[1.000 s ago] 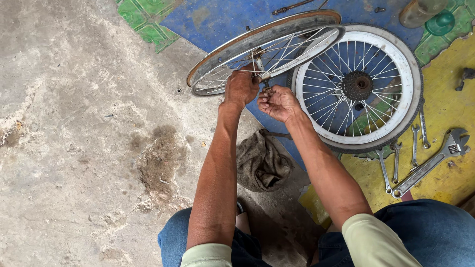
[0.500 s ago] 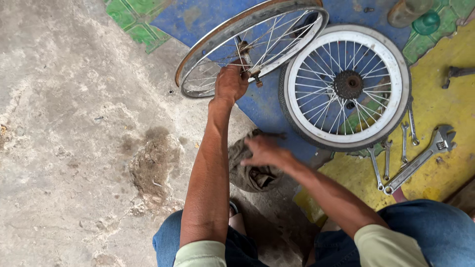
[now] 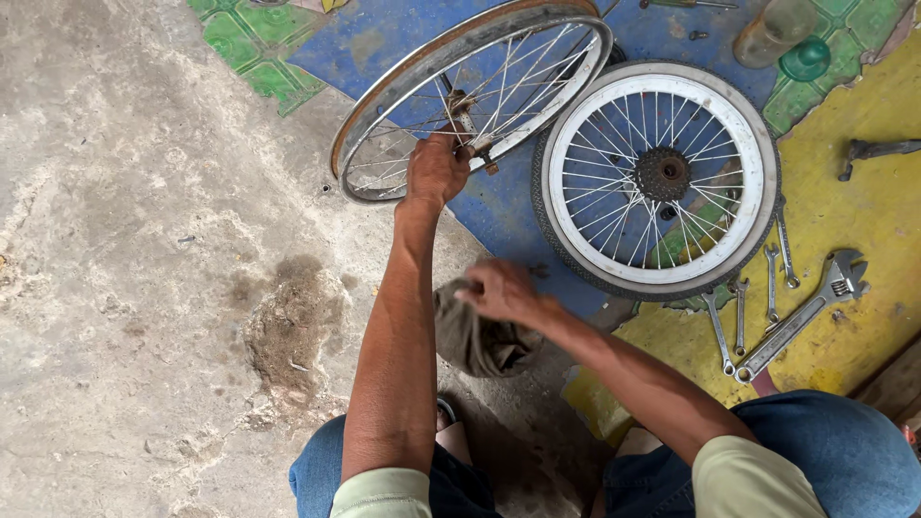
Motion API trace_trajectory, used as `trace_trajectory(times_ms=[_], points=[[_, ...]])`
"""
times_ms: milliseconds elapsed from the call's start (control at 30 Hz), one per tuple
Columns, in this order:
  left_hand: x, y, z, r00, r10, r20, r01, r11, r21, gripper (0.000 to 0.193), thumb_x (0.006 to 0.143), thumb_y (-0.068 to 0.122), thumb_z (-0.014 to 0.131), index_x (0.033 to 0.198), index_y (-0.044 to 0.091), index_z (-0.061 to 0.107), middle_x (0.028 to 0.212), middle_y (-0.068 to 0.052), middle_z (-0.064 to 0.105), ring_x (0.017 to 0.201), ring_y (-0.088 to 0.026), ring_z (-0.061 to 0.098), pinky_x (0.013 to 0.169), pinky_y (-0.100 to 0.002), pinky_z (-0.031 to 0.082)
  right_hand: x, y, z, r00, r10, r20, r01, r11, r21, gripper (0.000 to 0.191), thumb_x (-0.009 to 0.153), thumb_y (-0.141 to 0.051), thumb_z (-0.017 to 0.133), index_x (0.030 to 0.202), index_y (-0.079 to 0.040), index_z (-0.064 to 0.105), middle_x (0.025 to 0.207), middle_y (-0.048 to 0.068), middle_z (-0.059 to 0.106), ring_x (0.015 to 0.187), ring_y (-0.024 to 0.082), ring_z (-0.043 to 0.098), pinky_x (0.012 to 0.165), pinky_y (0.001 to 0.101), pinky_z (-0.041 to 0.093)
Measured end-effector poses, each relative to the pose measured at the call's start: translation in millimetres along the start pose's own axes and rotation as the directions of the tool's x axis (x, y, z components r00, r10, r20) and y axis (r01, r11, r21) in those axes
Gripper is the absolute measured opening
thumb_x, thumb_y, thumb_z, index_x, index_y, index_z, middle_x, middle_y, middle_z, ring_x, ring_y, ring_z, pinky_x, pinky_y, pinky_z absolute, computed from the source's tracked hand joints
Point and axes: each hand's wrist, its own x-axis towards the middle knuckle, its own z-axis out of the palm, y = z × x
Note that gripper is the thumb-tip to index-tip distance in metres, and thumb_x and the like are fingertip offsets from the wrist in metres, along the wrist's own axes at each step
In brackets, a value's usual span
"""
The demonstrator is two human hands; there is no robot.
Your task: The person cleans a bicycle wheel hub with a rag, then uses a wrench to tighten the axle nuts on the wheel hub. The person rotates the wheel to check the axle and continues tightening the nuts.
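The left hand (image 3: 436, 171) is closed on the hub of the bare wheel (image 3: 470, 96), tipped up at the mat's (image 3: 863, 211) top edge. The right hand (image 3: 499, 291) pinches a rag (image 3: 475, 336) on the floor beside the mat. Wiping step; next needs the rag lifted to the hub.

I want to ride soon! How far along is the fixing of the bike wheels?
Done, it seems: the white wheel with its tyre lies flat on the mat. In hand: the left hand holds the bare rim wheel at its hub, tilted up, while the right hand is at a grey cloth bag. Left: that rim has no tyre yet, and the wrenches lie unused.
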Motion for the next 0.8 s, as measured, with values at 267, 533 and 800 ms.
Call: trace_trajectory(times_ms=[267, 533, 800], points=[[-8.6, 10.4, -1.9, 1.0, -0.027, -0.003, 0.027, 0.998, 0.05, 0.016, 0.092, 0.021, 0.071, 0.106, 0.014, 0.071, 0.101, -0.01, 0.075, 0.098, -0.031, 0.07, 0.088, -0.046, 0.054, 81.6, 32.9, -103.0, 0.653, 0.758, -0.012, -0.564, 0.496, 0.66, 0.026, 0.098, -0.032, 0.064, 0.111, -0.012, 0.072, 0.087, 0.004, 0.071, 0.075, 0.016, 0.063, 0.06, 0.0331, 0.055], [-5.0, 5.6, -1.0, 0.997, -0.061, 0.05, 0.057, 0.996, 0.072, 0.021, 0.091, 0.022, 0.071, 0.112, 0.015, 0.071, 0.105, -0.011, 0.074, 0.104, -0.03, 0.07, 0.096, -0.045, 0.053, 95.4, 41.3, -109.9, 0.599, 0.782, 0.17, -0.504, 0.203, 0.84, 0.01, 0.092, -0.014, 0.073, 0.094, -0.006, 0.068, 0.082, 0.007, 0.07, 0.072, 0.014, 0.065, 0.057, 0.0286, 0.051], [-5.5, 3.2, 0.5, 0.996, -0.067, 0.064, 0.06, 0.992, 0.11, 0.019, 0.094, 0.024, 0.07, 0.111, 0.017, 0.071, 0.104, -0.008, 0.074, 0.105, -0.027, 0.07, 0.096, -0.045, 0.053, 94.4, 48.5, -94.0, 0.676, 0.733, 0.077, -0.37, 0.247, 0.895, 0.007, 0.097, -0.007, 0.063, 0.093, -0.001, 0.065, 0.078, 0.008, 0.069, 0.062, 0.011, 0.058, 0.051, 0.0267, 0.049]])
